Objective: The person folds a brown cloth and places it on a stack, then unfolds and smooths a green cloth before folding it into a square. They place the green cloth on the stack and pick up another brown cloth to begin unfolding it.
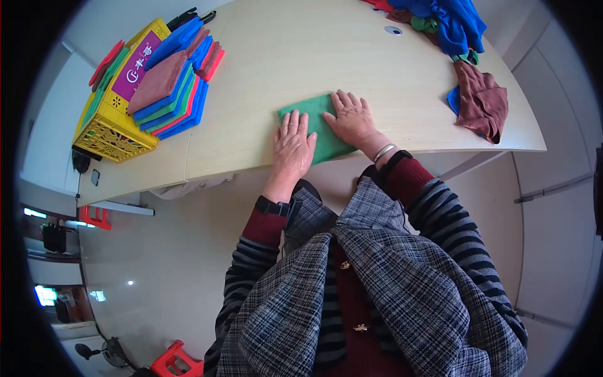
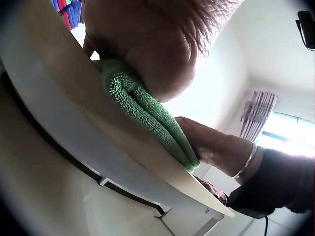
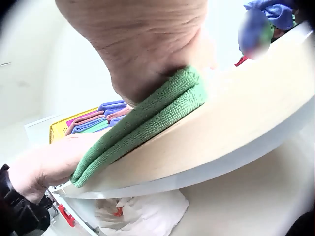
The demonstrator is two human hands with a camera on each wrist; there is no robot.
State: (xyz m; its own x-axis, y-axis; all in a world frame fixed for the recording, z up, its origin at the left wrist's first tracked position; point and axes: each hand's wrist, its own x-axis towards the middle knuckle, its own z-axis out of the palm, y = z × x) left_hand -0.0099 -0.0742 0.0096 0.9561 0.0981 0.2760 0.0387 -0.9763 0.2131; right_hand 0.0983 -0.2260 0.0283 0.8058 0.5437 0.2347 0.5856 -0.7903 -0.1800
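A folded green cloth lies flat at the table's near edge in the head view. The left hand rests on its left part, fingers straight and pointing away from the body. On its upper right side the right hand presses with fingers extended, thumb toward the middle. From the left wrist view, the cloth shows stacked folded layers under the palm. The right wrist view shows the cloth's layered edge beneath the right hand, with the left hand at its far end.
Left on the table stand a stack of folded coloured cloths and a yellow crate. A heap of loose blue cloths lies at the back right, with a crumpled brown cloth nearer the right edge.
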